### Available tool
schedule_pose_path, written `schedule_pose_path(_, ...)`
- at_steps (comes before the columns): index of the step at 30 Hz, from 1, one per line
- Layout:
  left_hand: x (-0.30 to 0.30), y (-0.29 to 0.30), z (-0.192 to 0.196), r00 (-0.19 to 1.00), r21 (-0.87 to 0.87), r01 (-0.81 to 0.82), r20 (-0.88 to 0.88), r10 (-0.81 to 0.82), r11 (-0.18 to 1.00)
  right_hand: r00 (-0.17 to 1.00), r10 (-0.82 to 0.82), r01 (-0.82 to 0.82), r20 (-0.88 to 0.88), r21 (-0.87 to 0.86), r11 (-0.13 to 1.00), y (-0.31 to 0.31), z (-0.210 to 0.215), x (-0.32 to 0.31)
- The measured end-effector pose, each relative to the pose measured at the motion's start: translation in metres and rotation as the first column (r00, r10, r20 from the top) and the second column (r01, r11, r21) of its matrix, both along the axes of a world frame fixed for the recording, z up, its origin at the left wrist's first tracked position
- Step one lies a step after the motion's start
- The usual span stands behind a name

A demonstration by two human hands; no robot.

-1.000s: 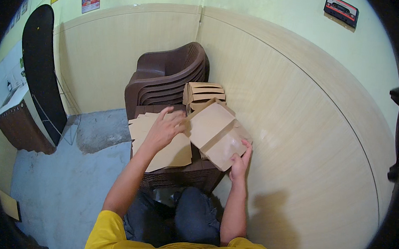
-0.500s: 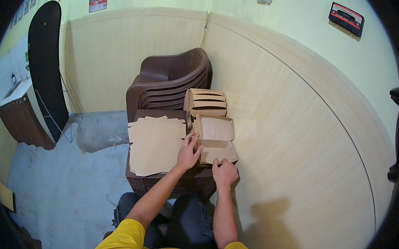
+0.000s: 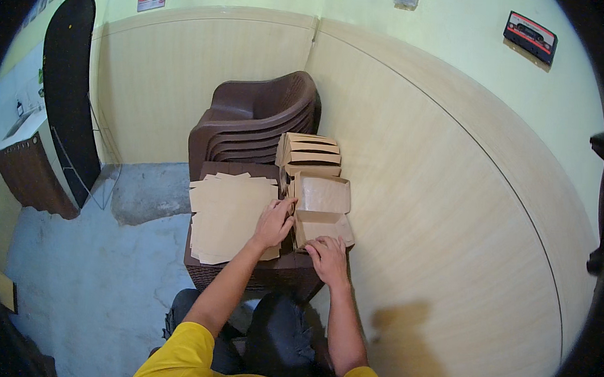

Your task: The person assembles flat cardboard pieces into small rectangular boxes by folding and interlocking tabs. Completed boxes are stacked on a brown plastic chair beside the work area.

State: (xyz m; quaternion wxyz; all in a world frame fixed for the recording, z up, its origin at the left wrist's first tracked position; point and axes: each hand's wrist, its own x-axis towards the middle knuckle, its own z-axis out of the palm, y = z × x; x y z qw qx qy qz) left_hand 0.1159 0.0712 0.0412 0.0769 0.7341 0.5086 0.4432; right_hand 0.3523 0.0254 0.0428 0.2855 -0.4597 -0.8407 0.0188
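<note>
Head view, open box (image 3: 323, 194); right hand (image 3: 328, 259) touching

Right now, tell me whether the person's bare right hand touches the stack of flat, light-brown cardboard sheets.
Apart. The head view shows the bare right hand right of the flat cardboard sheets, with dark brown tabletop visible between them.

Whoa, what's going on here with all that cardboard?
A person in a yellow shirt has both hands at an open cardboard box on the right side of a brown table. The left hand is at the box's left edge, and the right hand is at its near edge. Flat cardboard sheets lie piled on the left. Behind the open box are more cardboard boxes, near some stacked brown chairs.
</note>
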Motion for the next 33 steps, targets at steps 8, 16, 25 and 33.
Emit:
schedule_pose_path(8,-0.011,-0.007,0.007,0.968,0.017,-0.051,-0.246,0.054,0.999,0.986,0.010,-0.018,0.166,0.047,0.999,0.001,0.005,-0.010)
schedule_pose_path(16,-0.011,-0.001,-0.019,0.995,0.024,-0.010,-0.098,0.012,1.000,0.985,0.025,-0.055,0.172,0.170,0.984,-0.013,0.003,-0.011)
schedule_pose_path(25,0.001,-0.007,-0.032,0.974,0.007,0.038,0.221,-0.039,0.999,0.966,0.011,-0.035,0.258,0.088,0.996,-0.001,0.007,-0.024)
schedule_pose_path(33,0.006,-0.022,-0.040,0.856,-0.047,0.108,0.513,-0.069,0.993,0.917,0.066,-0.045,0.393,-0.061,0.997,0.006,0.004,-0.034)
